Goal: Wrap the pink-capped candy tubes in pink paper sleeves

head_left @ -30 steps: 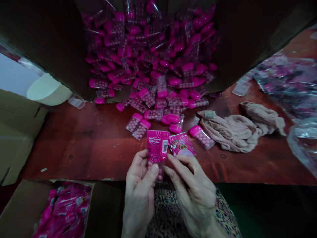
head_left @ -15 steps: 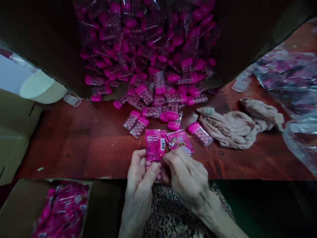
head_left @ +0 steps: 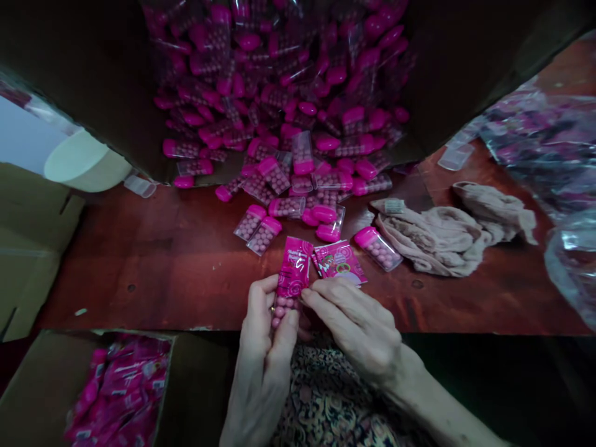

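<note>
My left hand (head_left: 267, 338) is closed around a clear box of pink candy balls (head_left: 285, 305), held upright at the table's front edge. A printed pink wrapper sleeve (head_left: 296, 264) covers the upper part of that box, leaning slightly to the right. With fingers pinched together, my right hand (head_left: 356, 323) touches the sleeve's lower right edge. Just behind it lies a small stack of flat pink wrappers (head_left: 342, 261). One candy box with a pink cap (head_left: 378, 248) rests to the right of the stack, and two more candy boxes (head_left: 257, 230) lie to the left.
A large carton (head_left: 447, 81) tipped toward me spills many pink-capped candy boxes (head_left: 305, 152) onto the red table (head_left: 153, 261). A crumpled cloth (head_left: 442, 239) and plastic bags (head_left: 549, 149) lie right. At left are a white bowl (head_left: 84, 164) and a lower box of wrapped packs (head_left: 125, 385).
The held box and sleeve have turned and tilted right, so the barcode on the sleeve no longer shows. My right fingers have shifted slightly left along the sleeve's edge.
</note>
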The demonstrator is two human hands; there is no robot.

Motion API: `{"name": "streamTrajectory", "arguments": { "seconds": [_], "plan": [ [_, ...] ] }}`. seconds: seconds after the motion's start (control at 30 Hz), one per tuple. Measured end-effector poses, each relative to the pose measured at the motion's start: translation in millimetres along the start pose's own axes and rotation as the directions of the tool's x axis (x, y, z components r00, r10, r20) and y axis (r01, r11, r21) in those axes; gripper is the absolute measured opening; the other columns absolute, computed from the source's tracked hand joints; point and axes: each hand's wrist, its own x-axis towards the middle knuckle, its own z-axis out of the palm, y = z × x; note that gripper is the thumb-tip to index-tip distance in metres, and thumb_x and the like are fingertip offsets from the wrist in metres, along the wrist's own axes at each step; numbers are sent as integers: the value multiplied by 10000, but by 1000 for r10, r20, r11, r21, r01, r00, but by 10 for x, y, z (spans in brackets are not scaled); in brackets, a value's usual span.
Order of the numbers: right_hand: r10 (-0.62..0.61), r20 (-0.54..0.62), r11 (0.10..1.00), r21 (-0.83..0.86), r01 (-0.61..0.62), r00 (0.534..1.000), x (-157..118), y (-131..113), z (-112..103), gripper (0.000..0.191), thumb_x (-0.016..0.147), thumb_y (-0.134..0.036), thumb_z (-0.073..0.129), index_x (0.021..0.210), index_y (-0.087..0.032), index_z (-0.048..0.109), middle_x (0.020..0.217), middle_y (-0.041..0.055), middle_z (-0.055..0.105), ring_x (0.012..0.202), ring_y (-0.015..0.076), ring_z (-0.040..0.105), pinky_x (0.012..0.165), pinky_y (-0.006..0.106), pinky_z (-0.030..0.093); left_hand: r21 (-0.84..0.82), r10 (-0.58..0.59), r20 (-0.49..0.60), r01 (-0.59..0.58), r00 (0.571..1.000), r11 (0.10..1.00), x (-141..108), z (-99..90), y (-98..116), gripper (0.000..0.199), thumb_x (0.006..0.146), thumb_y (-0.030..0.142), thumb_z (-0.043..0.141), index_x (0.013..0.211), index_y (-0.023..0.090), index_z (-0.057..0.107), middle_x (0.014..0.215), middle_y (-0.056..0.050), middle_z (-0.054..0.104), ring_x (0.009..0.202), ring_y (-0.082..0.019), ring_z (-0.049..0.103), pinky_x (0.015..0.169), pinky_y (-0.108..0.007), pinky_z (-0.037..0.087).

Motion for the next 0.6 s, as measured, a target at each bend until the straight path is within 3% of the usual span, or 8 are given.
{"name": "streamTrajectory", "arguments": {
  "seconds": [0.1, 0.23, 0.37, 0.47, 0.6],
  "plan": [
    [-104, 48, 988, -111, 109, 993, 41, 15, 50, 315, 915, -88, 335, 965, -125, 644, 780, 106, 668, 798, 217, 625, 694, 354, 552, 87, 52, -17, -50, 999, 995, -22, -45, -2, 300, 759, 225, 624, 1057, 199, 604, 821, -39, 647, 572, -103, 506, 533, -214, 421],
    [-133, 112, 975, -162, 150, 985, 46, 21, 168, 258, 889, -53, 364, 846, -97, 614, 682, 97, 594, 733, 219, 561, 633, 342, 521, 96, 90, -69, -83, 994, 992, -34, -48, -18, 293, 745, 206, 646, 1038, 212, 633, 826, -30, 666, 563, -96, 472, 561, -213, 396],
    [-28, 33, 998, -62, 30, 999, 10, 19, 272, 197, 904, -95, 380, 812, -125, 551, 686, 74, 529, 674, 190, 488, 562, 302, 470, 3, 30, -115, -30, 993, 1000, -36, 19, -46, 290, 747, 207, 641, 1037, 204, 621, 855, -35, 663, 622, -110, 538, 598, -220, 428],
    [102, 49, 994, 29, -103, 994, -31, -16, 297, 177, 915, -105, 374, 820, -134, 521, 715, 66, 514, 672, 172, 473, 554, 278, 453, -83, 3, -112, -12, 994, 996, -39, 72, -85, 288, 765, 217, 621, 1052, 202, 594, 852, -30, 658, 658, -112, 572, 633, -222, 456],
    [137, 73, 980, 136, -146, 988, -105, -86, 316, 176, 916, -78, 371, 848, -138, 521, 728, 55, 525, 678, 159, 489, 561, 261, 458, -95, 31, -183, -49, 983, 994, -27, 97, -118, 324, 779, 232, 619, 1092, 190, 549, 871, -37, 653, 737, -125, 596, 687, -236, 478]
  ]
}}
